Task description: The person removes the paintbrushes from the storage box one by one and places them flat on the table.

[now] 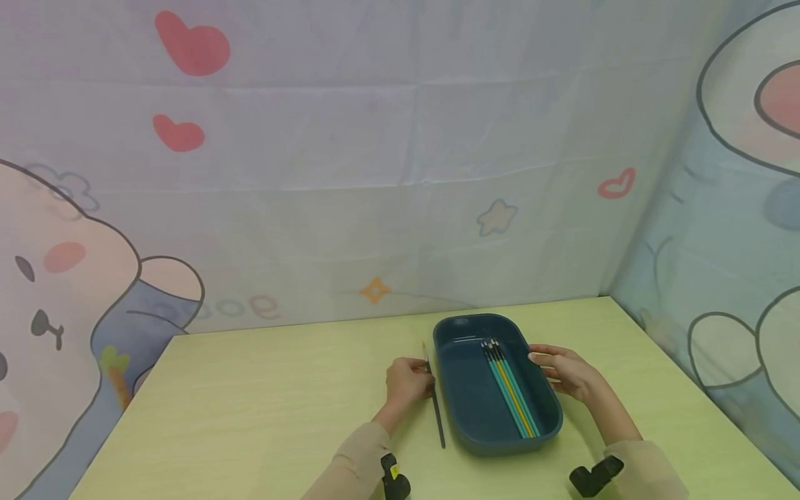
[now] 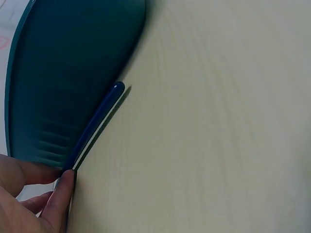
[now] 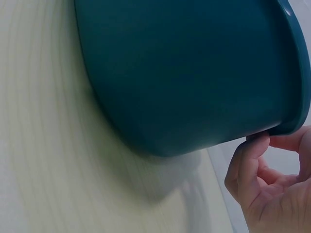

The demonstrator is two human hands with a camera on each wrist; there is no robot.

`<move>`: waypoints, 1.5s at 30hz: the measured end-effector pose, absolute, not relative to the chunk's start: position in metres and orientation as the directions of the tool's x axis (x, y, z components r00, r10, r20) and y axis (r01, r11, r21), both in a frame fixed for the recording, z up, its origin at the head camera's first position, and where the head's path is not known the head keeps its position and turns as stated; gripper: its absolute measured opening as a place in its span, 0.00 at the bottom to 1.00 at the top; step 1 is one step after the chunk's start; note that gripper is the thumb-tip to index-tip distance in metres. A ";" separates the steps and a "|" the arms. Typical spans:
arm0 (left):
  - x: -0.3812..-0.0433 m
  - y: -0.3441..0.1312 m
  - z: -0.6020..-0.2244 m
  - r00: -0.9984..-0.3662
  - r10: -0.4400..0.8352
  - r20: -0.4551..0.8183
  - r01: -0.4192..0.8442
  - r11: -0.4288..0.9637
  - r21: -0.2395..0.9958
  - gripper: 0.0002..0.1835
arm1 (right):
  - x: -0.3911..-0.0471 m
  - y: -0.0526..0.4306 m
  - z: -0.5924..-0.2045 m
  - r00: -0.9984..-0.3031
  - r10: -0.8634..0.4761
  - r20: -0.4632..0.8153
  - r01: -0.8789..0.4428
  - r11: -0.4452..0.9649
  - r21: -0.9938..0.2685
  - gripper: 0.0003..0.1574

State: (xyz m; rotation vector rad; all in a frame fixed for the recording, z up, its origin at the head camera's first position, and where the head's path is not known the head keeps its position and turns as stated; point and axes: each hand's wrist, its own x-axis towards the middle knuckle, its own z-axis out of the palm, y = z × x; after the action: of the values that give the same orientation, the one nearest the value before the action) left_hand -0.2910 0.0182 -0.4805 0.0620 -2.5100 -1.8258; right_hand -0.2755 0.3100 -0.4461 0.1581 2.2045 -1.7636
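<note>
My left hand (image 1: 407,380) pinches a slim paintbrush (image 1: 438,417) with a dark handle, just left of the tray. Its pale pointed tip points away from me, and the rounded handle end (image 2: 116,88) lies close over the tabletop in the left wrist view. A deep dark teal tray (image 1: 465,410) with rounded corners stands beside it. With curled fingers and thumb, my right hand (image 1: 565,373) grips the tray's right rim, and in the right wrist view the fingertips (image 3: 257,141) press under that rim. Several thin brushes (image 1: 509,389), teal and yellow, lie side by side inside the tray.
The pale wooden table (image 1: 250,403) reaches back to a printed cloth backdrop (image 1: 312,229). A second cloth side (image 1: 719,243) rises along the table's right edge. Black wrist cameras (image 1: 394,478) sit on both beige sleeves (image 1: 353,462).
</note>
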 end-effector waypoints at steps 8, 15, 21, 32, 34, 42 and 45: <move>-0.293 0.018 -0.484 -0.997 -0.052 0.052 0.030 0.362 0.932 0.18 | -0.275 0.310 -0.446 -0.945 -0.095 -0.314 0.285 0.238 -0.929 0.41; -0.291 0.019 -0.485 -0.992 -0.061 0.112 0.068 0.492 0.868 0.15 | -0.274 0.310 -0.447 -0.946 -0.101 -0.308 0.276 0.243 -0.930 0.41; -0.291 0.019 -0.483 -0.990 -0.062 0.129 0.076 0.533 0.843 0.14 | -0.274 0.310 -0.447 -0.946 -0.094 -0.311 0.283 0.228 -0.932 0.41; -0.291 0.019 -0.481 -0.989 -0.055 0.140 0.088 0.538 0.838 0.15 | -0.274 0.311 -0.449 -0.946 -0.097 -0.308 0.281 0.223 -0.934 0.41; -0.290 0.019 -0.481 -0.987 -0.055 0.148 0.095 0.545 0.833 0.15 | -0.274 0.311 -0.449 -0.947 -0.096 -0.307 0.280 0.224 -0.934 0.41; -0.288 0.019 -0.479 -0.983 -0.080 0.164 0.094 0.547 0.832 0.13 | -0.274 0.310 -0.448 -0.947 -0.099 -0.305 0.277 0.225 -0.934 0.41; -0.287 0.018 -0.478 -0.984 -0.088 0.157 0.088 0.525 0.846 0.13 | -0.275 0.310 -0.448 -0.947 -0.099 -0.306 0.278 0.226 -0.934 0.41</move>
State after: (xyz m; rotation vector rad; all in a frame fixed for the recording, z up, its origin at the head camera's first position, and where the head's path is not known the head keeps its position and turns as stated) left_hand -0.2874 0.0176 -0.4779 -0.0006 -2.5821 -1.4488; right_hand -0.2749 0.3096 -0.4476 0.1672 2.2045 -1.7772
